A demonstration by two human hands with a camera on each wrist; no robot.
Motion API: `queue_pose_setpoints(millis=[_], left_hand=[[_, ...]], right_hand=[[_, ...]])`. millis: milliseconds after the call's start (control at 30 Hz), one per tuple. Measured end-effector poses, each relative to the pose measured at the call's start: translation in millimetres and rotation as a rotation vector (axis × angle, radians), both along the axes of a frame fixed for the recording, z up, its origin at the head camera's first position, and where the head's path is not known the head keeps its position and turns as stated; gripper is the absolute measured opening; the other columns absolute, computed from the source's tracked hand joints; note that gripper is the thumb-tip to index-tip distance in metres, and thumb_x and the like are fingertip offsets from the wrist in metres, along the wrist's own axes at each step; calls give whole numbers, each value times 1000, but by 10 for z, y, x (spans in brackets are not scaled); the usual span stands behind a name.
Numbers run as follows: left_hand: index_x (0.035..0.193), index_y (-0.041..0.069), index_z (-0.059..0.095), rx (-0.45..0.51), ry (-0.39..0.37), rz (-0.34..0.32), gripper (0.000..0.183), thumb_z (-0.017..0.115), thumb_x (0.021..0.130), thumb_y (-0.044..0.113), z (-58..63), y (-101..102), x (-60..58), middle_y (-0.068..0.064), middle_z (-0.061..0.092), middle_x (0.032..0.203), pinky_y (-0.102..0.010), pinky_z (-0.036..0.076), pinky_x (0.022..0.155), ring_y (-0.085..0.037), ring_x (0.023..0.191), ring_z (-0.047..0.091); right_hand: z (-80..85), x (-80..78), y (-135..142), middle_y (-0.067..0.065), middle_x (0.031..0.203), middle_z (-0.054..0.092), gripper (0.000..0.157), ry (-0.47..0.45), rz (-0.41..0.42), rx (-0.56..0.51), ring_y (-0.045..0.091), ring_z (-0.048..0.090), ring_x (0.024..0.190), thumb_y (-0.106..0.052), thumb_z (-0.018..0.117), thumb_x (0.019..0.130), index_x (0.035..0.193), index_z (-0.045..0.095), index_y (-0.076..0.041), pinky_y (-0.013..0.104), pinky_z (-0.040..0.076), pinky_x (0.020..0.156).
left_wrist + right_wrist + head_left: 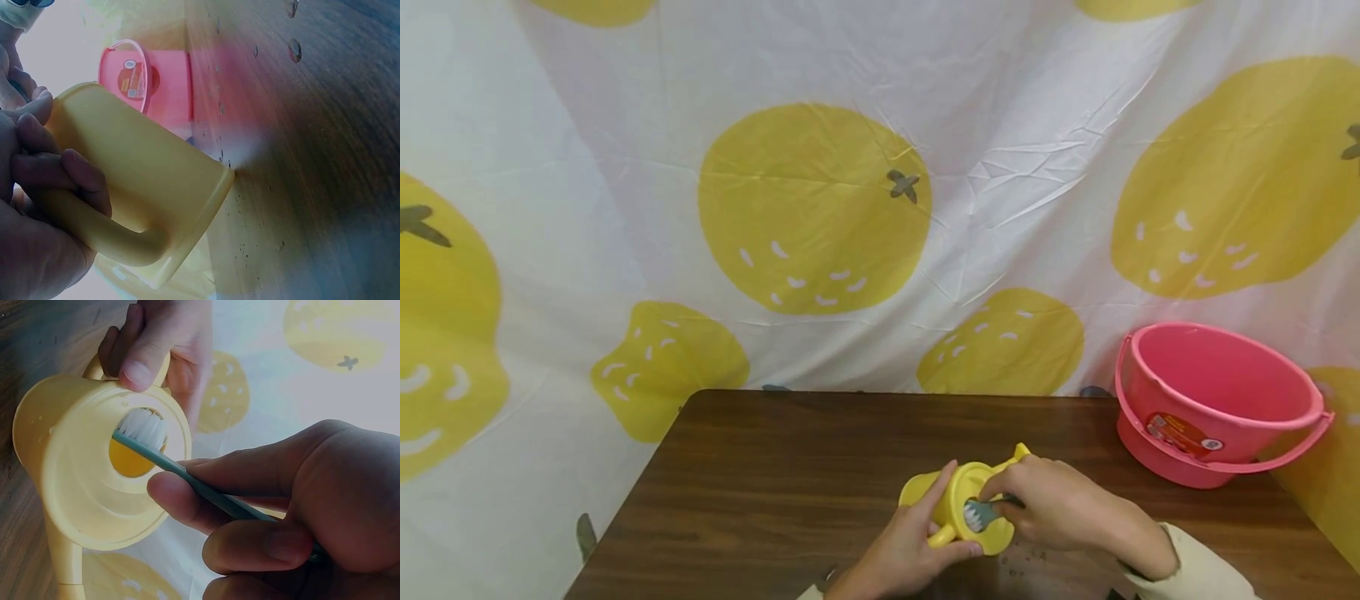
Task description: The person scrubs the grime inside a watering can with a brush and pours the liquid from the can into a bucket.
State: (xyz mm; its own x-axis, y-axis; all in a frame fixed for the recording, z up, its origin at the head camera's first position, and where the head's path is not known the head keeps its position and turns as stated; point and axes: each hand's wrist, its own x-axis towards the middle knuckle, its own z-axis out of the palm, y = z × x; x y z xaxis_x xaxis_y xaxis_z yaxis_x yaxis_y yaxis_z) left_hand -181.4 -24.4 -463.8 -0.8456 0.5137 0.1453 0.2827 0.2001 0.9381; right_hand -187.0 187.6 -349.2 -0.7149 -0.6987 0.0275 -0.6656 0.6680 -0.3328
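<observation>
Clearly I am watching the pink bucket (pixel 1217 400) sitting at the bench's (pixel 760 467) far right, its orange label unreadable. Nearer, my left hand (pixel 910 546) is gripping the yellow watering can (pixel 958 504) by its handle, tilted above the bench; light, rigid, probably wet-slippery plastic. My right hand (pixel 1060 504) is pinching the teal toothbrush (pixel 187 475), bristles inside the mouth.

Toothbrush (pixel 145 434) inside cup (pixel 75 487); bucket (pixel 1213 400) rightward.

toothbrush (pixel 187 472) handle hidden in right hand (pixel 294 512)
</observation>
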Motion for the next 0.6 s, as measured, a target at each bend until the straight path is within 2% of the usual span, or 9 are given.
queue_pose_setpoints(millis=[467, 600], left_hand=[[159, 23, 23, 8, -16, -4, 92, 79, 86, 30, 15, -7, 4, 13, 56, 65, -16, 44, 52, 1, 50, 53], [159, 23, 23, 13, -24, -4, 92, 79, 86, 29, 17, -5, 1, 12, 56, 66, -17, 44, 52, 1, 51, 53]], right_hand=[[100, 44, 51, -18, 86, 65, 16, 7, 0, 12, -3, 48, 69, -9, 72, 88, 98, 77, -21, 25, 45, 58], [113, 45, 57, -18, 88, 67, 17, 15, 1, 20, -3, 53, 73, -9, 73, 87, 98, 77, -21, 28, 48, 59]])
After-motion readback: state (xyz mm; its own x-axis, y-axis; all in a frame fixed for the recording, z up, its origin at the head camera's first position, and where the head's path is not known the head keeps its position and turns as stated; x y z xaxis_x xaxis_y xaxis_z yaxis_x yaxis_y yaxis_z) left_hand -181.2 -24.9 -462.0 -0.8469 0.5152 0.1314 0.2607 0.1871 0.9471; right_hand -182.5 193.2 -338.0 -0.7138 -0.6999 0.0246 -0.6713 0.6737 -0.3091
